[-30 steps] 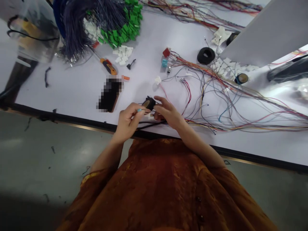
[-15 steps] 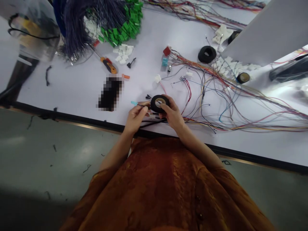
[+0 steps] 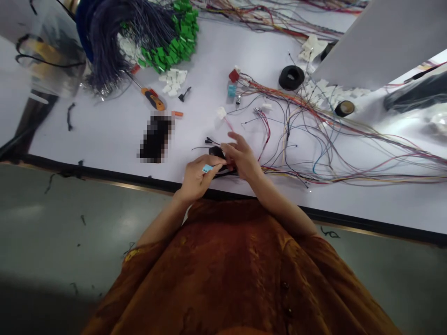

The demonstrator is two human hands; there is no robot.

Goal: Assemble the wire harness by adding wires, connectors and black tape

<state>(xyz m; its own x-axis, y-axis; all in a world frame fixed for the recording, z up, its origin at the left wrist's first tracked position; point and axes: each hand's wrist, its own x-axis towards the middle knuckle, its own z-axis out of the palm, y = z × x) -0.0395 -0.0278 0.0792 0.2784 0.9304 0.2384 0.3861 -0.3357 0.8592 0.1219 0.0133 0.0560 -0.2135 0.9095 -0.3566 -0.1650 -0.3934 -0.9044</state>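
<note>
A person in a rust-coloured garment stands at a white desk, both bare hands meeting at the centre of the view. The step in hand looks like winding tape around wires: a black tape roll, partly hidden and tilted, sits at 11 o'clock from the meeting fingertips, just above a dark wire bundle. The left hand has thumb and forefinger pressed together, with a light-blue connector caught between them; what lies at the very tips is too small to tell. The right hand has its forefinger lifted and spread; its lower fingers curl out of sight, so whether they grip anything cannot be told. The next move probably calls for holding the bundle steady while the tape stays taut. Loose coloured wires run off toward 3 o'clock, a second tape roll lies between 1 and 2 o'clock, and a screwdriver at 10 o'clock. Half a second ago the roll's open ring faced up beside the right thumb; now it is turned and mostly covered, and the light-blue connector, then poking out toward 9 o'clock, lies against the left hand.
</note>
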